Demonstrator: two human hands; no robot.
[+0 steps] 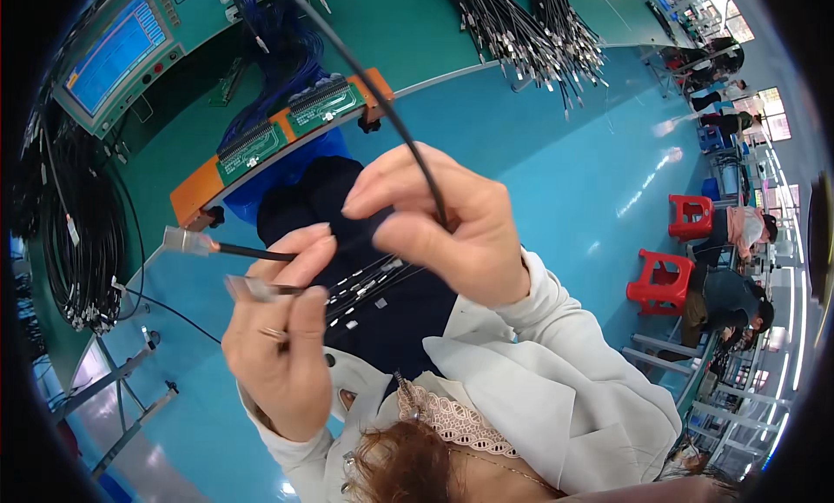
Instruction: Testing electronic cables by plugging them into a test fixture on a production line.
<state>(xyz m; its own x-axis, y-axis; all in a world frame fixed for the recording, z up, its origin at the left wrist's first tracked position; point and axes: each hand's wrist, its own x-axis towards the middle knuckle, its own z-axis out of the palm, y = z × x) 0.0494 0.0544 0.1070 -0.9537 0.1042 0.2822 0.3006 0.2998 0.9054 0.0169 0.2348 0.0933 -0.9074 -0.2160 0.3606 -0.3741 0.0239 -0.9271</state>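
My left hand (pixel 282 355) is closed in a pinch on black cable ends. One clear-tipped connector (pixel 188 241) sticks out to the left on a short black lead, and a second connector (pixel 248 288), somewhat blurred, lies by the thumb. My right hand (pixel 473 225) curls around a thick black cable (pixel 382 99), which runs up past the top edge of the head view. A gap shows between its thumb and fingertips. Several thin cables with white tips (pixel 360 286) lie across the dark cloth on my lap, below both hands.
Ahead, green circuit boards (pixel 252 151) sit on an orange-ended fixture at the bench edge. A tester with a blue screen (pixel 117 56) stands far left. Black cable bundles hang at left (pixel 78 242) and lie at the top (pixel 530 34). Red stools (pixel 660 281) and seated people are at right.
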